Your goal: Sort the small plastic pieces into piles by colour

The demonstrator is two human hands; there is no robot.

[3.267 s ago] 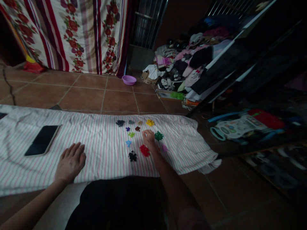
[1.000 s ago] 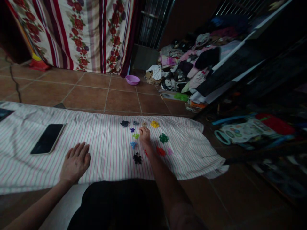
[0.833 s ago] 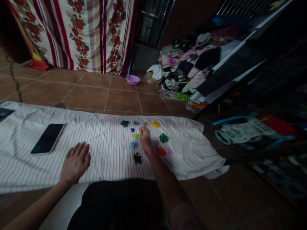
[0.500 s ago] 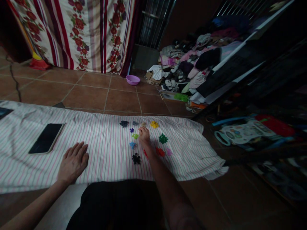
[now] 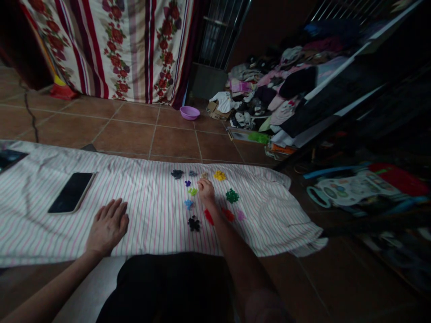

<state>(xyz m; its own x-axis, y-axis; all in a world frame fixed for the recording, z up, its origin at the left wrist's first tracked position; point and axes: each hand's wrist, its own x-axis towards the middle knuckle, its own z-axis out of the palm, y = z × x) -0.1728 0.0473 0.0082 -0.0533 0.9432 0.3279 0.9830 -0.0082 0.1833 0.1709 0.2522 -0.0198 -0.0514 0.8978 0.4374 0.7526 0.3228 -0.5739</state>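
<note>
My left hand lies flat on the striped cloth, fingers stretched out, holding nothing. A phone with a dark screen rests to its left. My right hand is closed over the cloth, just in front of a small beige pile; what its fingers hold, if anything, is hidden. Around it sit piles of small pieces sorted by colour: yellow pieces, dark green pieces, lime pieces, purple pieces, light blue pieces and black pieces. The right forearm partly covers red pieces.
Dark grey pieces and pink pieces also lie on the cloth. Beyond it, a purple basin stands on the tiled floor near a floral curtain. A heap of clothes is at the back right.
The whole view has shifted slightly, so things appear a little further right. My right hand stays closed by the beige pile, and my left hand stays flat.
</note>
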